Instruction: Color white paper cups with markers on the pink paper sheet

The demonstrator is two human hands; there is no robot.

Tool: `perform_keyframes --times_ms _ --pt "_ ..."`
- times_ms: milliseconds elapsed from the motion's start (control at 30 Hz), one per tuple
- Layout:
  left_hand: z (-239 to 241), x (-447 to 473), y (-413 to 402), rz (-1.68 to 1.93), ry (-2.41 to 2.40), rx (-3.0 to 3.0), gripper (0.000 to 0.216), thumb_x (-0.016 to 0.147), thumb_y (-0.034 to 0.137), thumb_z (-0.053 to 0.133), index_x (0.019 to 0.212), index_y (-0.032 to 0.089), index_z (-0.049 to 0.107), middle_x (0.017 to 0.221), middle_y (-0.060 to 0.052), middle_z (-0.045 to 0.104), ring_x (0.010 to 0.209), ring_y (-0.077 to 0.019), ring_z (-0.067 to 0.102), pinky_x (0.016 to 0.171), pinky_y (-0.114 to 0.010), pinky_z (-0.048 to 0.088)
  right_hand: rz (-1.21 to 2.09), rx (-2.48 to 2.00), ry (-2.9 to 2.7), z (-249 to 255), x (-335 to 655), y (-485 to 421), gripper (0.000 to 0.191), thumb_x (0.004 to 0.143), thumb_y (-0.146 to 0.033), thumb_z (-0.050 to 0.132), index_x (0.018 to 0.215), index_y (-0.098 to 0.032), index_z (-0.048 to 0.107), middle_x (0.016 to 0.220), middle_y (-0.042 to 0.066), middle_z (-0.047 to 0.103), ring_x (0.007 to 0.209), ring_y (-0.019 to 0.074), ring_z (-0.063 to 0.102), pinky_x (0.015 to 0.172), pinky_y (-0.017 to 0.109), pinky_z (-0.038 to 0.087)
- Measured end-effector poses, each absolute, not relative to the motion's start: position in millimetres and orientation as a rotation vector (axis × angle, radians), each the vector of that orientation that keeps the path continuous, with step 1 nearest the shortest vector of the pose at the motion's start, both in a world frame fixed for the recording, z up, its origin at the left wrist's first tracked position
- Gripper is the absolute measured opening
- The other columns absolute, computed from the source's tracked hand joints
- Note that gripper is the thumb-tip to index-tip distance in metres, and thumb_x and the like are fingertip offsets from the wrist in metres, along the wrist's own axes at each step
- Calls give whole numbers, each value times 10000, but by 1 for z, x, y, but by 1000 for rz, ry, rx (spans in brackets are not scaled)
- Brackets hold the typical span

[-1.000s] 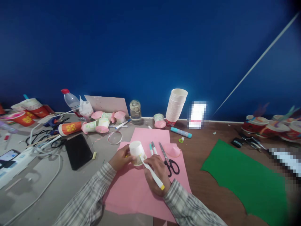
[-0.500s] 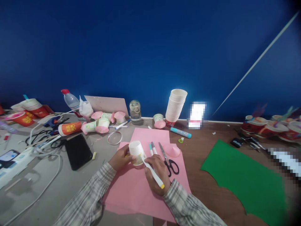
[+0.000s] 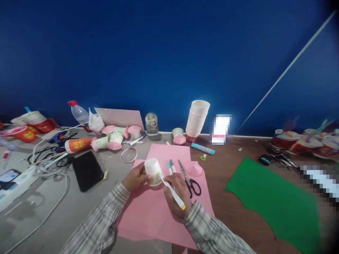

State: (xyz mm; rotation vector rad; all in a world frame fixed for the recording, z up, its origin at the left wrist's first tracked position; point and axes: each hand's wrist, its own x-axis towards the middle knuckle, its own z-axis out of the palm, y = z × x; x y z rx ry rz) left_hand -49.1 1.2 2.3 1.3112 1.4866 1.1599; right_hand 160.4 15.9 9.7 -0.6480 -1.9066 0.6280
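Observation:
My left hand (image 3: 135, 177) is closed around a white paper cup (image 3: 153, 169), held upside down above the pink paper (image 3: 148, 215). Yellowish marks show low on the cup's side. A white marker with a yellow end (image 3: 174, 194) is gripped in my right hand (image 3: 180, 192), its tip against or very near the cup's wall. Just beyond that hand lie two more markers (image 3: 171, 165), black-handled scissors (image 3: 189, 180) and a cut pink paper piece (image 3: 194, 169).
At the back stand a leaning stack of white cups (image 3: 197, 120) and a glass jar (image 3: 152, 127). Pink-trimmed cups (image 3: 114, 141) lie to the left, near a black phone (image 3: 88, 171) and cables. Green paper (image 3: 275, 204) covers part of the right side.
Both hands hold nearly the same pose, with the cup and marker almost unmoved. The whole view has shifted very slightly.

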Motion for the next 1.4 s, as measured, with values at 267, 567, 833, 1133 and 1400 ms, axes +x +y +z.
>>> perform_keyframes --times_ms 267,567,833,1133,1400 --pt "1 -49 1 1146 1492 1346 545 536 380 696 1006 130 573 893 -110 667 824 -303 579 723 -398 459 650 -665 -1888 9 160 15 110 746 -213 548 851 -221 582 669 -5 565 672 206 535 639 346 466" --pt "6 -46 1 1159 1494 1345 525 529 359 698 982 122 580 876 -113 673 801 -300 583 703 -393 460 646 -668 -1896 9 160 15 92 748 -215 547 834 -218 579 651 -8 565 660 200 531 638 337 460" --pt "5 -47 1 1154 1461 1316 527 537 363 698 996 136 571 880 -99 666 823 -301 581 704 -385 464 638 -595 -1905 10 159 14 144 735 -191 558 876 -221 576 692 3 598 673 209 547 660 358 474" --pt "5 -46 0 1152 1476 1313 548 526 397 699 986 128 572 876 -110 667 804 -305 576 690 -388 459 621 -570 -1922 11 158 14 169 735 -185 551 897 -233 565 692 -6 604 654 205 555 670 373 479" --pt "3 -48 0 1143 1496 1334 535 533 398 695 980 134 570 880 -104 662 817 -305 572 705 -390 455 616 -573 -1920 12 158 14 170 729 -171 554 891 -221 571 686 -1 605 653 210 556 670 378 476"
